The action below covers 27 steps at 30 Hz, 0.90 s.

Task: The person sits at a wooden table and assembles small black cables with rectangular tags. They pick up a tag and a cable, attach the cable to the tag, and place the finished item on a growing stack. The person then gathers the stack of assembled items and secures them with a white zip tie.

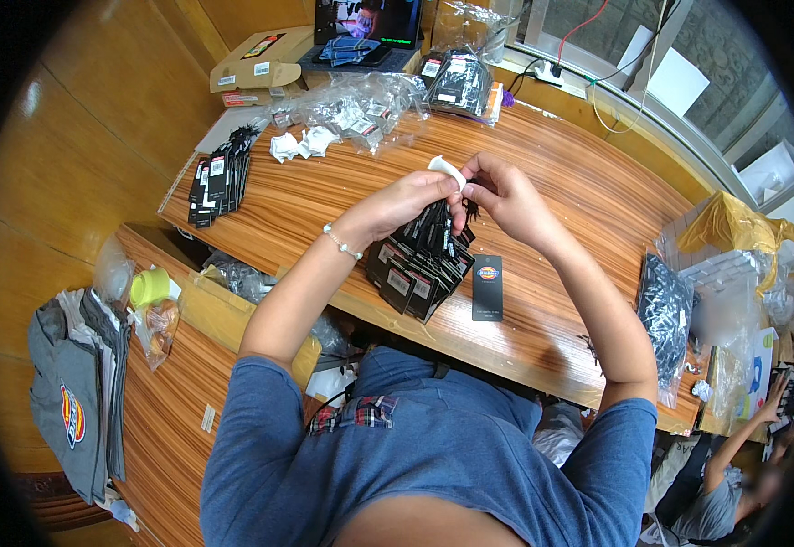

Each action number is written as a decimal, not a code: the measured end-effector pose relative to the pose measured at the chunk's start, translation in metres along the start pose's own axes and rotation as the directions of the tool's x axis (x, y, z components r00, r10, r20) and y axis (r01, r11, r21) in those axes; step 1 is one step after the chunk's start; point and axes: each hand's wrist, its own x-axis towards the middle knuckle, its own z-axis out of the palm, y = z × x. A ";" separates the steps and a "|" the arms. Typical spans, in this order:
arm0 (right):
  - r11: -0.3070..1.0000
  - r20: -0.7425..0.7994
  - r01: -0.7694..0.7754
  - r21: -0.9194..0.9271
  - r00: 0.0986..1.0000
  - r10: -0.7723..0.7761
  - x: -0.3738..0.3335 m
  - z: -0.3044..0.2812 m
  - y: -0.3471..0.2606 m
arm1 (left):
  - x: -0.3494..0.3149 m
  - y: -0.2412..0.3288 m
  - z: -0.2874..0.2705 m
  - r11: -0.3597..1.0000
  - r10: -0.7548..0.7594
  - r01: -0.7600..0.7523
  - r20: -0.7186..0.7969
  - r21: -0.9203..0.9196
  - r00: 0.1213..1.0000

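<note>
My left hand [415, 198] is closed over the gathered black strings of a bundle of black hang tags [415, 271], which hangs down over the table's near side. A small white paper piece [446, 168] stands up out of my fingers at the top of the strings. Beside it my right hand [509, 193] is pinched, thumb and finger at the paper's edge by the string ends. The exact grip is partly hidden by the fingers. One single black hang tag [486, 290] with a coloured oval emblem lies flat to the right of the bundle.
Another hang tag bundle [222, 178] lies at the table's left. Crumpled white paper [304, 144], clear plastic bags [360, 105] and a cardboard box [260, 68] sit behind. A packed bag [664, 305] lies right; folded grey garments [78, 392] hang at left. Another person [725, 497] works at lower right.
</note>
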 end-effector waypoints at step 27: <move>0.717 0.206 0.123 -0.686 0.978 0.029 -0.005 -0.008 -0.045 | 0.005 -0.013 -0.008 0.998 0.036 -0.038 0.035 0.054 0.999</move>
